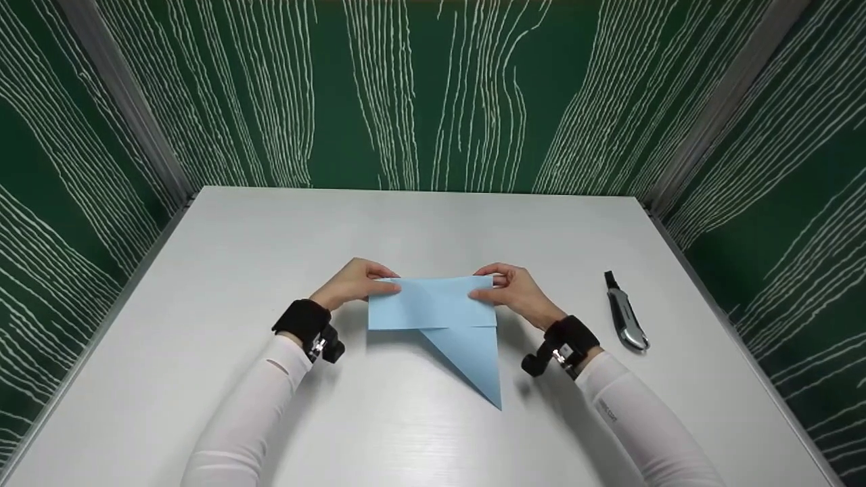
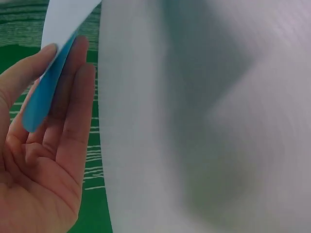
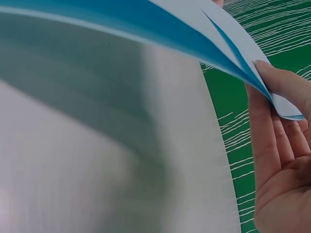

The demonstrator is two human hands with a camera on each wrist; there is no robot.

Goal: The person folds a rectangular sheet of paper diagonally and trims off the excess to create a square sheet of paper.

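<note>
A folded sheet of light blue paper [image 1: 433,302] is held up over the white table, its upper part a wide band and a pointed triangular flap hanging down at the right. My left hand [image 1: 358,284] pinches the band's upper left corner, thumb in front and fingers behind. At the upper right corner my right hand [image 1: 517,294] pinches the paper the same way. The left wrist view shows the thumb of the left hand [image 2: 48,111] against the paper's edge [image 2: 41,104]. In the right wrist view, folded layers [image 3: 233,53] gape apart beside the right thumb.
A grey and black utility knife [image 1: 626,312] lies on the white table [image 1: 433,446], right of my right hand. Green walls with white wavy lines [image 1: 467,95] rise behind the table and at both sides, with grey posts at the corners.
</note>
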